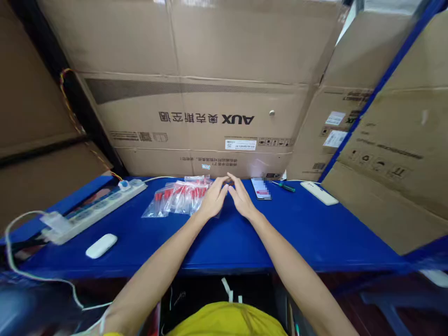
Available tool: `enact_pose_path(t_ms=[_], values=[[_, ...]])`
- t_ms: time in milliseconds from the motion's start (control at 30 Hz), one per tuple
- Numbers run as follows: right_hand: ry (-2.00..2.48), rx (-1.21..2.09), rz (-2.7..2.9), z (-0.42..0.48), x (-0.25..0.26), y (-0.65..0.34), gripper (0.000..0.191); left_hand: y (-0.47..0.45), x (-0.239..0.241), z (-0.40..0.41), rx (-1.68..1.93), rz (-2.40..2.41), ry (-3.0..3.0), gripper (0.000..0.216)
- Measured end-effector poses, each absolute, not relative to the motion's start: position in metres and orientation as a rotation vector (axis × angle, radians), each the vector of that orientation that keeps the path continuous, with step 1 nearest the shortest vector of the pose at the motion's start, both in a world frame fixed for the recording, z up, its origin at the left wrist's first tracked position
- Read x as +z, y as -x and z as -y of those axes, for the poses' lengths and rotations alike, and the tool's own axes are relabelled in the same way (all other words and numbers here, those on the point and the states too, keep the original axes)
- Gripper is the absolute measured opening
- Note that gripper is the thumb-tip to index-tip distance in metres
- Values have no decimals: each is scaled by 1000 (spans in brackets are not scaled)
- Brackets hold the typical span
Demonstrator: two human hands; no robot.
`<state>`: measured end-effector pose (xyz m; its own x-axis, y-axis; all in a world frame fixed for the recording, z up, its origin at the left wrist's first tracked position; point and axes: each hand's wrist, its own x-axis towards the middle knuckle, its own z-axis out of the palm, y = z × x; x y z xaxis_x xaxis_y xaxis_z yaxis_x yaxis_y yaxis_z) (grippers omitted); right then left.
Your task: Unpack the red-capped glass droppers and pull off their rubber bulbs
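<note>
My left hand (214, 196) and my right hand (241, 195) meet at the fingertips over the back half of the blue table. Their fingers are stretched out, and a gap shows between the palms; I see nothing held in either. Just left of my left hand lies a pile of clear plastic bags (180, 196) with red items inside, and the hand partly covers its right edge. To the right of my right hand a phone (261, 189) lies face up with its screen lit.
A green screwdriver (284, 186) and a white power bank-like block (319, 192) lie at the back right. On the left are a white power strip (101, 210) with cables and a small white case (101, 246). Cardboard walls (210, 56) enclose the blue table (224, 242).
</note>
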<state>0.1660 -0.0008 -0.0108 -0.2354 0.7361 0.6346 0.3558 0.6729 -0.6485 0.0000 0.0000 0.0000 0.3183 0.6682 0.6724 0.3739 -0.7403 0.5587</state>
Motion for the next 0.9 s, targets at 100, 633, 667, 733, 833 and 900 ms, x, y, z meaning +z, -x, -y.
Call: enact_pose_path(t_ms=[100,633,667,733,833,900], values=[[876,457,1841,1,-11,-166,59,0,2,1,1388,-947,-2291,44],[903,481,1832,7,-3,-166,58,1,6,1,1367,-957,-2345,40],[908,483,1832,7,-3,-166,58,2,8,1,1359,-967,-2374,38],[927,492,1824,6,-4,-166,57,7,13,0,1351,-1026,-2450,33],[1022,504,1779,1,-11,-164,57,21,23,-5,1425,-1218,-2488,27],[1127,492,1762,-4,-19,-162,56,32,26,-9,1486,-1365,-2448,27]])
